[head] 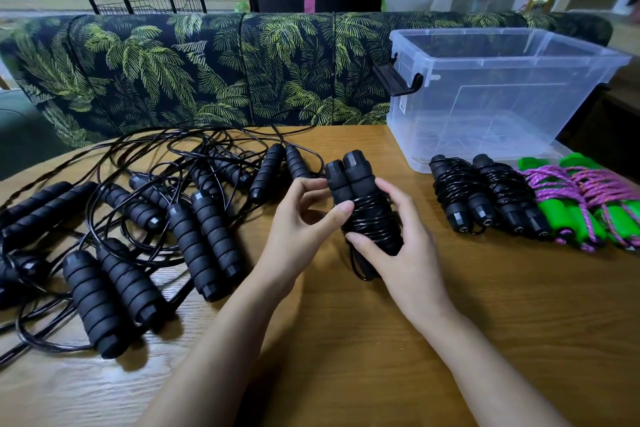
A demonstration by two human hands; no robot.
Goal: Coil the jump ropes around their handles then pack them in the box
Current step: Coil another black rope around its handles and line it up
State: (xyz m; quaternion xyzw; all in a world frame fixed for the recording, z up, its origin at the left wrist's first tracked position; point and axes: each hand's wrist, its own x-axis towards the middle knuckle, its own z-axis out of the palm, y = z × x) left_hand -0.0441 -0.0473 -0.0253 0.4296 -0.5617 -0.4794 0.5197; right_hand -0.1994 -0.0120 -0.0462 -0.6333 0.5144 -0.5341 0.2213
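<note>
Left hand (304, 218) and right hand (401, 253) both grip the coiled black jump rope (369, 215), frame centre. Tail loop (358, 269) looks untucked; the coil could spring loose before reaching the clear box (485, 107), upper right.

Between left grip (304, 222) and right grip (401, 253): handles (358, 173) matt black foam; wound cord (372, 218) glossy black, smooth. Beneath grips: counter (346, 340) grained wood, satin. Far right of grips: box (485, 97) clear smooth plastic.

Loose ropes (194, 246) left, clear box (485, 97) right
One wound rope (367, 218) held at centre; four coiled bundles (509, 198), two black, two green-purple, lie just before the box.
</note>
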